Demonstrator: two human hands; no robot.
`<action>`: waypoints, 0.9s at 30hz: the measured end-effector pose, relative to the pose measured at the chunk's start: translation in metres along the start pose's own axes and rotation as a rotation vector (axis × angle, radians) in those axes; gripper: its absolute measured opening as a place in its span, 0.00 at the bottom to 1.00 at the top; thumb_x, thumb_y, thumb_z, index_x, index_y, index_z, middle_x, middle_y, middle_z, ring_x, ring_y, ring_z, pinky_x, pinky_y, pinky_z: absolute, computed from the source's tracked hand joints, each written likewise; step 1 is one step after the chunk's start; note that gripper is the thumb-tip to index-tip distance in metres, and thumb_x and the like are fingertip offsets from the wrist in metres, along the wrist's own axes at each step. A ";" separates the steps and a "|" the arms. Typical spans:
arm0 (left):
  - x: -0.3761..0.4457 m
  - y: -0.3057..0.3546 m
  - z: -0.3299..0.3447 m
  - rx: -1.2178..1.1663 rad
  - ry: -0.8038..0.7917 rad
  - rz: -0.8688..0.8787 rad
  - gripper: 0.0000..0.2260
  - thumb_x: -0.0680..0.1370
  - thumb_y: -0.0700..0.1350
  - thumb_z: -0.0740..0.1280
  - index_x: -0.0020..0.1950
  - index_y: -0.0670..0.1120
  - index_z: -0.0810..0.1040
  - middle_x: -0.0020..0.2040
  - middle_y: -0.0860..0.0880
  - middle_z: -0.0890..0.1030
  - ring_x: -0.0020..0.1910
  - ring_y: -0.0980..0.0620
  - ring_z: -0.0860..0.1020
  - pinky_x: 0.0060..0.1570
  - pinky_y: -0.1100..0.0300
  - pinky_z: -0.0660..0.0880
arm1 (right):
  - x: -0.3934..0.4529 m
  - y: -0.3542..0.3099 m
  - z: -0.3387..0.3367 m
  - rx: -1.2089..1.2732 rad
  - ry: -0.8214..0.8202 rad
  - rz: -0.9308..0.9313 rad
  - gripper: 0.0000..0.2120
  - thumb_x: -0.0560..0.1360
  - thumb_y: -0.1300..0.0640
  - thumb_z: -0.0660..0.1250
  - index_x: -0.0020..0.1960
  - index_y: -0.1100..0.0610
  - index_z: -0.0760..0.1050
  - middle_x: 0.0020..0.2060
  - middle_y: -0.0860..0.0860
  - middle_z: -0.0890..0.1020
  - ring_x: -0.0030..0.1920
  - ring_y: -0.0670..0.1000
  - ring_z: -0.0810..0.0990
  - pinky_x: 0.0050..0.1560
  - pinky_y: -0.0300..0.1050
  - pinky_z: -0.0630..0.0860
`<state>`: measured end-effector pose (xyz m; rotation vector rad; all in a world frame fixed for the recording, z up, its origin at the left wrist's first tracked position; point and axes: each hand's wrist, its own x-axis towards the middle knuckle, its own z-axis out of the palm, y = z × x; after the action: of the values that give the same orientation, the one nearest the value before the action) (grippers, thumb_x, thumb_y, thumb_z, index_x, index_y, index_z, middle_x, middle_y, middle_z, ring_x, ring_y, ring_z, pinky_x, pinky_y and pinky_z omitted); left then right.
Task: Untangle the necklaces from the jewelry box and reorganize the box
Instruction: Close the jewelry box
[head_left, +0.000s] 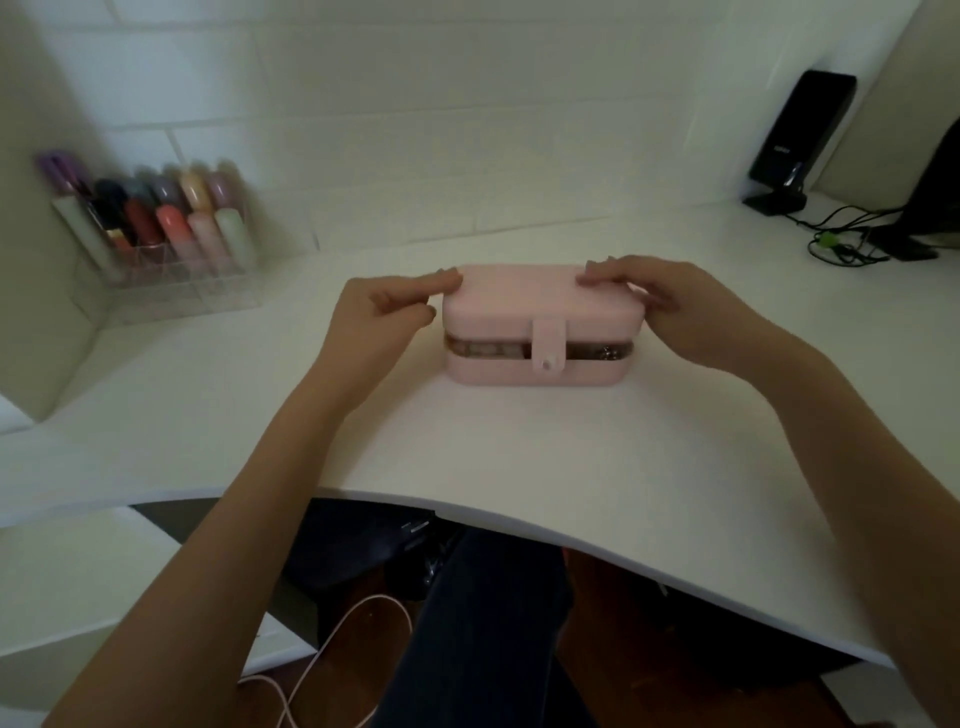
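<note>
Here I hold the closed pale pink oval jewelry box (535, 325) at both ends, near the middle of the white surface (519, 447).
My left hand (384, 312) touches the lid's left edge with nearly straight fingers (441, 280); my right hand (660, 306) curls over the right end, gripping it. I judge the pink snap strap (547, 345) must be unfastened first, one hand steadying the base so the tangled chains inside don't spill. Well apart stand a clear acrylic organizer of coloured tubes (156, 228) to the left and a black speaker (795, 145) with cables (841, 239) to the right; nothing blocks me.
</note>
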<state>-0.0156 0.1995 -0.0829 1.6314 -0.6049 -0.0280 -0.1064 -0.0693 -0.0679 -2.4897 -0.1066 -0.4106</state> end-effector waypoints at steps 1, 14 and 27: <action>-0.001 0.002 -0.003 -0.045 -0.045 -0.023 0.20 0.72 0.31 0.61 0.54 0.51 0.82 0.53 0.55 0.82 0.60 0.58 0.77 0.62 0.64 0.69 | -0.001 -0.001 -0.002 -0.004 -0.028 0.028 0.34 0.69 0.81 0.51 0.59 0.50 0.77 0.61 0.42 0.74 0.66 0.40 0.69 0.61 0.21 0.59; 0.009 -0.018 0.011 0.329 -0.244 -0.091 0.46 0.66 0.48 0.78 0.77 0.51 0.55 0.71 0.58 0.66 0.66 0.61 0.66 0.55 0.78 0.65 | -0.010 -0.035 0.030 -0.129 -0.148 0.178 0.49 0.58 0.34 0.75 0.74 0.41 0.57 0.77 0.46 0.52 0.77 0.49 0.45 0.76 0.50 0.45; 0.024 -0.012 0.015 0.261 -0.360 -0.068 0.41 0.52 0.56 0.79 0.63 0.49 0.71 0.57 0.54 0.77 0.55 0.63 0.76 0.46 0.69 0.73 | -0.007 -0.049 0.038 -0.391 -0.120 0.239 0.40 0.63 0.34 0.71 0.70 0.40 0.58 0.77 0.44 0.54 0.73 0.58 0.61 0.70 0.69 0.52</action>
<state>0.0040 0.1763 -0.0886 1.9177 -0.8548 -0.3091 -0.1113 -0.0079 -0.0719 -2.8668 0.2446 -0.1931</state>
